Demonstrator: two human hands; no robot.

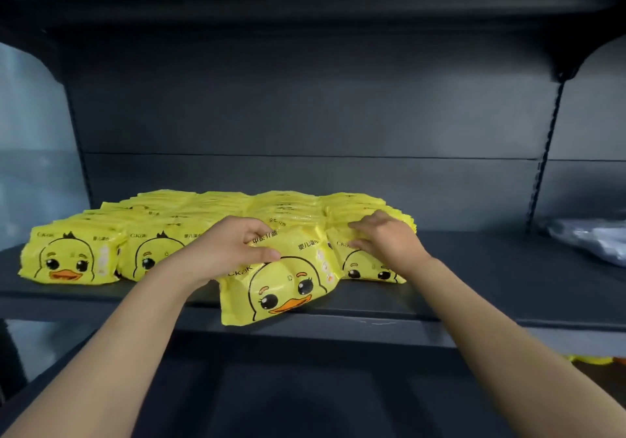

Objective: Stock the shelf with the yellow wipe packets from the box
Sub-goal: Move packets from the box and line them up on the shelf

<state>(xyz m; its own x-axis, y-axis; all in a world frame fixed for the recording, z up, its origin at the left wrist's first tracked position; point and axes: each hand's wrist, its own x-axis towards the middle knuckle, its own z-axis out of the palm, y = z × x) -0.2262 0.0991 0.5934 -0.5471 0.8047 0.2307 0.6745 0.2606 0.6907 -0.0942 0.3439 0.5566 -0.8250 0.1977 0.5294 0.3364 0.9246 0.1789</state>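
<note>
Several rows of yellow wipe packets (71, 258) with a duck face stand on the dark shelf (474, 275). My left hand (233, 248) grips the top of one tilted yellow packet (281, 288) at the shelf's front edge, thumb on its face and fingers behind. My right hand (386, 237) rests with straight fingers on the top of the rightmost row of packets (369, 264), just right of the tilted one. The box is out of view.
A crumpled clear plastic bag (592, 237) lies on the shelf at the far right. An upper shelf overhangs above. A slotted upright (545, 153) stands at the back right. Below the shelf's front lip, a bit of yellow (589, 359) shows at lower right.
</note>
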